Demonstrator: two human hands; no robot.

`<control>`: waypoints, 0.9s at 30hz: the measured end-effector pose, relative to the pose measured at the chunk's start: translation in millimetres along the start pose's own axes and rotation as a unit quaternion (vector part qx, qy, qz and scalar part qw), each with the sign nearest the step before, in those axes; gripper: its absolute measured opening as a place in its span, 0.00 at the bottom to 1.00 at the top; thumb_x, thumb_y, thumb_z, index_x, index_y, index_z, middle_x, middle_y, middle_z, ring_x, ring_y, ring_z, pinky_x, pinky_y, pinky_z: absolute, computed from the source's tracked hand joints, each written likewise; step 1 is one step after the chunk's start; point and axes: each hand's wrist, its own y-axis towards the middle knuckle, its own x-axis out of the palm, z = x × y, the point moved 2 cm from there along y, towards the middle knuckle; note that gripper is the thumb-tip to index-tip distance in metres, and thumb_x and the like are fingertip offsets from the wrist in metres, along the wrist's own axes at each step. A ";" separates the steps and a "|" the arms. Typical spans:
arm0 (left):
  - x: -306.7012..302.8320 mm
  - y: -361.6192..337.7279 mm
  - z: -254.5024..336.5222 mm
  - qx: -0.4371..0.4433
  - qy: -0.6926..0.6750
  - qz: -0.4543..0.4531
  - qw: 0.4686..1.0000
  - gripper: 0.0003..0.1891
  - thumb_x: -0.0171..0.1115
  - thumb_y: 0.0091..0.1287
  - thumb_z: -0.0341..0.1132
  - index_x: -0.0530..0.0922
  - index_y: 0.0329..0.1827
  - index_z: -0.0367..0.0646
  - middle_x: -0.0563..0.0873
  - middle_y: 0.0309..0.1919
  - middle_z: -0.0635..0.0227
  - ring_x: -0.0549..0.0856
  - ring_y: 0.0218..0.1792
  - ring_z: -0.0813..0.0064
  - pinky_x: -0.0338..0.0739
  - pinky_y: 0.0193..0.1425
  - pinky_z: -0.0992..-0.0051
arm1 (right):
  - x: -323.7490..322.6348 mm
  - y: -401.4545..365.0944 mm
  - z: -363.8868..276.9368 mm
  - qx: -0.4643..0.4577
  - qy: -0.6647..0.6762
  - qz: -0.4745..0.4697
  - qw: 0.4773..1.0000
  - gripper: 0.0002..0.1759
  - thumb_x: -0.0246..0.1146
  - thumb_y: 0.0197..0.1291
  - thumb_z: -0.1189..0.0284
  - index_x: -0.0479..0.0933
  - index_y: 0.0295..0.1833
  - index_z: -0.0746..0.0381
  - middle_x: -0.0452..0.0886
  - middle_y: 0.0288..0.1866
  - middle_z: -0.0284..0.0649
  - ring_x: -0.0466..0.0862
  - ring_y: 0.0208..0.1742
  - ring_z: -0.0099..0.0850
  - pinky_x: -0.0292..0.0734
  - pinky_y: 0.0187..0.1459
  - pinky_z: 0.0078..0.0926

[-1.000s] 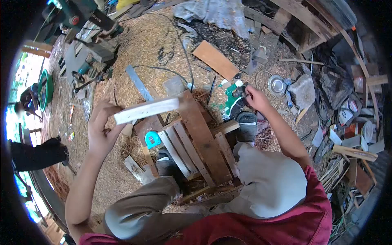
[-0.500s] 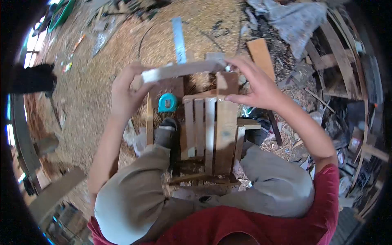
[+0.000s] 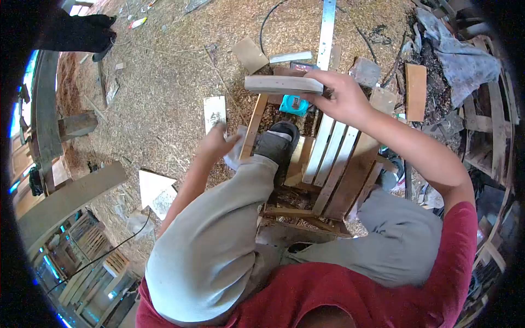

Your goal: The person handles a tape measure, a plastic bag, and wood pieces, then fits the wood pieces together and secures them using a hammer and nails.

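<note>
My right hand (image 3: 340, 95) grips a short wooden board (image 3: 276, 83) by its right end and holds it level above the floor. My left hand (image 3: 216, 145) is low on the left, thumb apart from the fingers, its fingertips at the lower end of a pale flat wood piece (image 3: 215, 111). Crumpled clear plastic (image 3: 235, 150) lies beside that thumb. Below the held board sits a teal tape measure (image 3: 295, 107). Between my legs stands a slatted wooden stand (image 3: 333, 158), several narrow slats side by side on top.
Wood shavings (image 3: 158, 109) cover the floor. A long metal ruler (image 3: 326, 33) lies ahead, and an orange-brown board (image 3: 415, 92) lies to the right near a grey cloth (image 3: 459, 57). At left are a plank (image 3: 71, 194) and a person's dark-clothed leg (image 3: 71, 33).
My left hand has let go of the board and moved down left to the pale wood piece. The right hand keeps the board. The view has shifted left.
</note>
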 end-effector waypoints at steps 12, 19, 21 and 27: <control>44.7 25.9 -91.8 -0.012 -0.452 -0.004 0.892 0.16 0.54 0.77 0.33 0.86 0.58 0.38 0.87 0.35 0.68 0.84 0.34 0.74 0.81 0.41 0.68 | -25.9 -49.4 -64.3 0.058 0.041 0.112 0.991 0.24 0.77 0.67 0.61 0.85 0.63 0.62 0.94 0.49 0.44 0.92 0.43 0.31 0.84 0.46 0.31; -119.1 -53.5 35.4 0.073 -0.415 0.062 0.905 0.14 0.52 0.78 0.34 0.84 0.55 0.39 0.87 0.38 0.70 0.84 0.35 0.78 0.81 0.41 0.71 | -45.0 -90.3 -86.9 0.055 0.052 0.145 0.987 0.24 0.77 0.68 0.61 0.86 0.62 0.64 0.93 0.48 0.45 0.91 0.47 0.28 0.84 0.50 0.31; -146.2 -68.4 58.6 0.083 -0.461 0.108 0.877 0.13 0.55 0.78 0.35 0.84 0.55 0.38 0.89 0.41 0.67 0.86 0.39 0.76 0.83 0.45 0.71 | -47.9 -97.3 -84.4 0.045 0.046 0.172 0.983 0.24 0.77 0.68 0.61 0.86 0.62 0.64 0.93 0.47 0.44 0.90 0.47 0.29 0.83 0.51 0.30; -180.5 -36.7 49.9 0.065 -0.671 0.225 0.703 0.16 0.56 0.79 0.38 0.83 0.59 0.35 0.89 0.49 0.61 0.89 0.45 0.70 0.86 0.41 0.68 | -53.9 -101.6 -59.2 0.039 0.087 0.209 0.973 0.21 0.77 0.67 0.61 0.86 0.57 0.65 0.92 0.43 0.42 0.88 0.44 0.27 0.82 0.48 0.29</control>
